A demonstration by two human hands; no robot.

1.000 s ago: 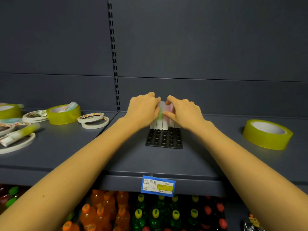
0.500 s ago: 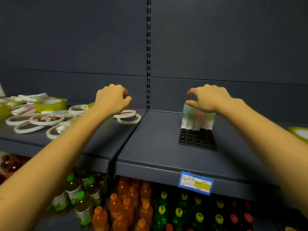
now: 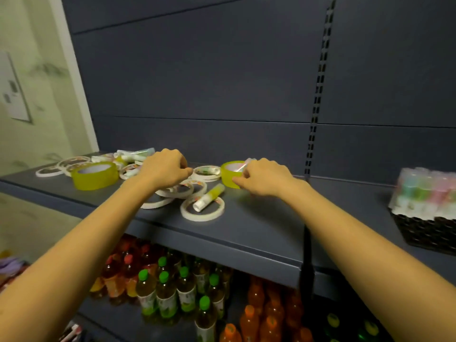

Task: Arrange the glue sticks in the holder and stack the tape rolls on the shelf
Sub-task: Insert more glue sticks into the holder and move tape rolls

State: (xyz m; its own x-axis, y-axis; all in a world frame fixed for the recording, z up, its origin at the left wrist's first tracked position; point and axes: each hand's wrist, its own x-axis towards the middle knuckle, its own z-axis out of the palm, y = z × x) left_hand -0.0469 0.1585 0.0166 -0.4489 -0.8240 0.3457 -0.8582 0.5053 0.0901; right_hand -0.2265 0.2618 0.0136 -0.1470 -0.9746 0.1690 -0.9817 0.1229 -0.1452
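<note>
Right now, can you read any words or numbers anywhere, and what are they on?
No text can be read here.
Wall sign: marks too blurred.
Thin white tape rolls: coloured print, too blurred.
Bottle labels: too small and blurred.
Loose glue stick: print too blurred.
Yellow tape roll gripped by the right hand: no print visible.

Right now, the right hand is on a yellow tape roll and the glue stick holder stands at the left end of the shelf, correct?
No. The head view shows the glue stick holder at the right end of the shelf, not the left. The right hand is on a yellow tape roll.
</note>
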